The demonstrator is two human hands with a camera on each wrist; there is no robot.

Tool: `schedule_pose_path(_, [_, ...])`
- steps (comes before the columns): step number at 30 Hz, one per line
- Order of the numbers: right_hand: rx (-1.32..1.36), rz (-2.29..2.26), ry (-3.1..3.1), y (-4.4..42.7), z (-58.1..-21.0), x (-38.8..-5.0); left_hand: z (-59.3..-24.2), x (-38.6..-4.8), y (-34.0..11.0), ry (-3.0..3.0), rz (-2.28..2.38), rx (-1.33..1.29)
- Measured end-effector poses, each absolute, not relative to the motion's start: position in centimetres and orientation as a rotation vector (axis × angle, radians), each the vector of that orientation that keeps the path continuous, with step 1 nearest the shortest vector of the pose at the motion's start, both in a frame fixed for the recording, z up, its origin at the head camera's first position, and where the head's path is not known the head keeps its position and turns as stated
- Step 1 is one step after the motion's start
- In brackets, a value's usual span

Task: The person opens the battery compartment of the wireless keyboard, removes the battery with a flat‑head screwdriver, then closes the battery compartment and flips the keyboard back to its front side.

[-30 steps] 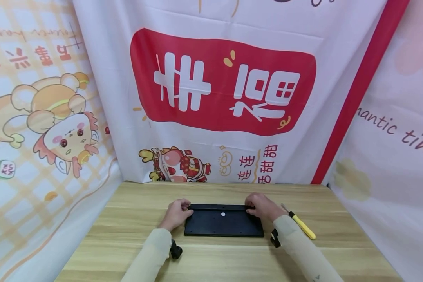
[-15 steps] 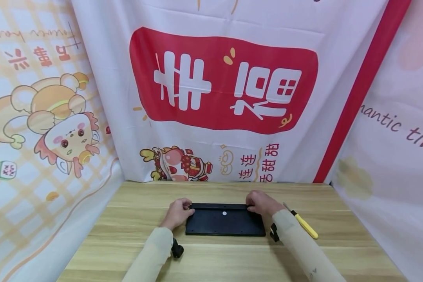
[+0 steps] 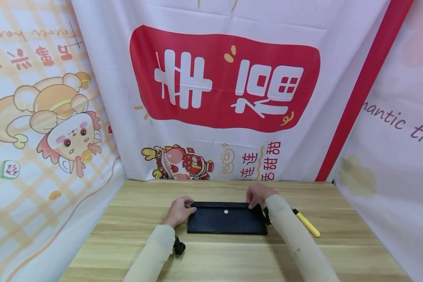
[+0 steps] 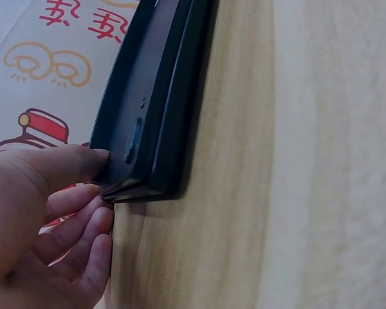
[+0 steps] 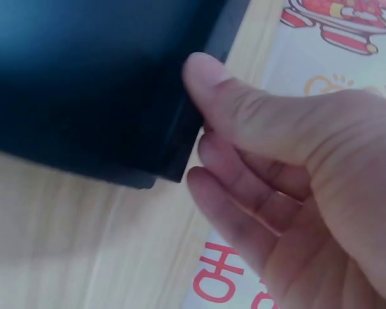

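Observation:
A flat black keyboard (image 3: 229,222) lies on the table with its underside up, a raised strip along its far edge and a white round sticker near that strip. My left hand (image 3: 179,211) pinches its far left corner; in the left wrist view the thumb rests on top and the other fingers bend at the edge below. At the far right corner, my right hand (image 3: 259,194) holds the edge. The right wrist view shows that thumb (image 5: 209,74) on the rim and curled fingers beside it. The keys are hidden.
A screwdriver with a yellow handle (image 3: 307,223) lies right of the keyboard, its shaft covered by my right sleeve (image 3: 292,231). Printed cloths hang around the wooden table (image 3: 218,262), one along its far edge (image 3: 232,156) and one at each side.
My right wrist has turned and lifted a little, and its sleeve now covers the screwdriver's shaft. The left hand keeps its hold. The view has shifted slightly.

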State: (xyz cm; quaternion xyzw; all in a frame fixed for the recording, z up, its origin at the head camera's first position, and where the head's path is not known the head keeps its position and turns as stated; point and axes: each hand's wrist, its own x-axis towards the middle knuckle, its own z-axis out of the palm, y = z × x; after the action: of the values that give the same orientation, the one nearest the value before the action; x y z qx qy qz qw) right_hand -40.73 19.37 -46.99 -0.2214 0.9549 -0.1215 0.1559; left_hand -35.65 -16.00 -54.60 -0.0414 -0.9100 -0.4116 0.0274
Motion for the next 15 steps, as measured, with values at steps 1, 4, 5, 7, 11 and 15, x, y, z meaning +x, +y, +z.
schedule_pose_path(1, [-0.604,-0.36,2.726,19.3,-47.0,-41.0,-54.6,-35.7,-16.0,-2.809,-1.274,-0.127])
schedule_pose_path(4, [-0.516,-0.375,2.699,19.2,-47.0,-41.7,-54.6,-35.7,-16.0,-2.81,-1.28,-0.127])
schedule_pose_path(5, [-0.491,-0.384,2.686,19.2,-47.1,-42.0,-54.6,-35.8,-16.0,-2.81,-1.283,-0.123])
schedule_pose_path(7, [-0.456,-0.404,2.66,19.2,-47.2,-42.3,-54.6,-35.8,-16.0,-2.812,-1.293,-0.119])
schedule_pose_path(11, [-0.427,-0.443,2.625,19.4,-47.2,-42.6,-54.6,-35.8,-16.1,-2.809,-1.305,-0.126])
schedule_pose_path(15, [-0.455,-0.484,2.652,19.7,-47.2,-42.2,-54.5,-35.9,-16.2,-2.802,-1.294,-0.147])
